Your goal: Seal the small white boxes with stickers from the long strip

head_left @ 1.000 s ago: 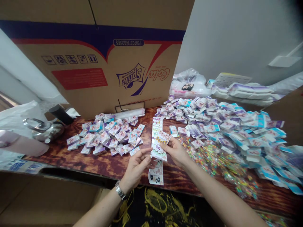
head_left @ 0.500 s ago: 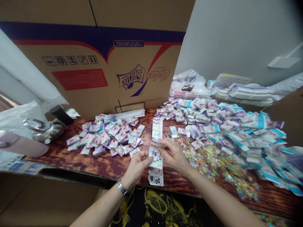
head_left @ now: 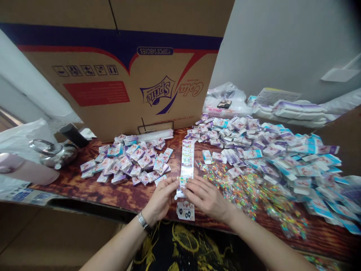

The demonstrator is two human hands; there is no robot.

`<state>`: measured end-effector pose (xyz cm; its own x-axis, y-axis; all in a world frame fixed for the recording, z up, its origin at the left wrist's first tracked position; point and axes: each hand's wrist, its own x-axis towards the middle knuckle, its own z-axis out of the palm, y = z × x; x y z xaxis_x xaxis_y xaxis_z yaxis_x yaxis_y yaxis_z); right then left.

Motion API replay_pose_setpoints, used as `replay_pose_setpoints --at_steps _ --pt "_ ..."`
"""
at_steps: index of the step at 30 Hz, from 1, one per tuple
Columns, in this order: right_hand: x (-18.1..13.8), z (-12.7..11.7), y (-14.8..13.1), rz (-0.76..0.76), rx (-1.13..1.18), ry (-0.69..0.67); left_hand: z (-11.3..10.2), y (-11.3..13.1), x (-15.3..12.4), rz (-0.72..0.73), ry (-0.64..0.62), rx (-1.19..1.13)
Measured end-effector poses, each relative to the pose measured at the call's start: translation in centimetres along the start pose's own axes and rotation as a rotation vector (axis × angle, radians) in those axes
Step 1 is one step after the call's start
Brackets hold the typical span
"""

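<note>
A long white paper strip [head_left: 187, 158] printed with rows of colourful round pictures lies away from me over the table's middle. My left hand [head_left: 164, 196] pinches the left edge of its near end between thumb and fingers. From the right, my right hand [head_left: 205, 195] is closed on the same end, its fingertips close to my left thumb. The near end looks curled or folded between the hands, partly hidden by fingers. Just below the hands, more printed strips [head_left: 186, 211] lie stacked near the table edge.
Small white-and-purple boxes [head_left: 143, 160] are heaped left, with a larger heap of flattened or open boxes [head_left: 270, 150] right. Clear packets of colourful candy [head_left: 254, 192] lie right of my hands. A big carton [head_left: 113, 120] stands behind; a metal kettle [head_left: 55, 156] and pink bottle [head_left: 28, 169] stand left.
My hands have brought the strip's near end up and back, so it shows shorter and folded over. My right fingers have moved down to the near end, beside my left thumb.
</note>
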<state>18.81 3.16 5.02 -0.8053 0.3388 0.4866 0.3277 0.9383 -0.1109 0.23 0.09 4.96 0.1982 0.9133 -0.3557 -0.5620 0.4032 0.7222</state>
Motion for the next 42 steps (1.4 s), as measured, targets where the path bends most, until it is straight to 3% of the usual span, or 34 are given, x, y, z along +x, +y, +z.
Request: replay_pose_setpoints --at_steps 4,10,14,18,25,31,39,42 --pt "-0.1 0.3 -0.4 0.02 -0.013 0.042 0.1 -0.2 0.4 0.041 -0.008 0.012" --pt "0.8 0.1 -1.0 0.479 0.412 0.14 -0.2 -0.4 0.1 0.021 0.023 -0.01" --pt "1.1 -0.4 -0.5 0.626 0.565 0.114 -0.3 -0.2 -0.5 0.03 -0.056 0.014" --pt "1.3 -0.7 0.0 0.668 0.611 0.07 -0.1 -0.4 -0.8 0.088 -0.099 0.185" --pt "1.0 0.5 0.1 0.788 0.713 0.087 -0.2 -1.7 -0.5 0.191 0.031 0.349" --pt "0.8 1.6 0.1 0.858 1.043 0.095 0.0 -1.4 -0.6 0.225 0.046 0.393" --pt "1.1 1.0 -1.6 0.77 0.753 0.162 -0.3 -1.7 -0.4 0.363 0.093 0.646" --pt "1.0 1.4 -1.8 0.799 0.742 0.195 -0.3 -2.0 -0.1 0.384 0.114 0.662"
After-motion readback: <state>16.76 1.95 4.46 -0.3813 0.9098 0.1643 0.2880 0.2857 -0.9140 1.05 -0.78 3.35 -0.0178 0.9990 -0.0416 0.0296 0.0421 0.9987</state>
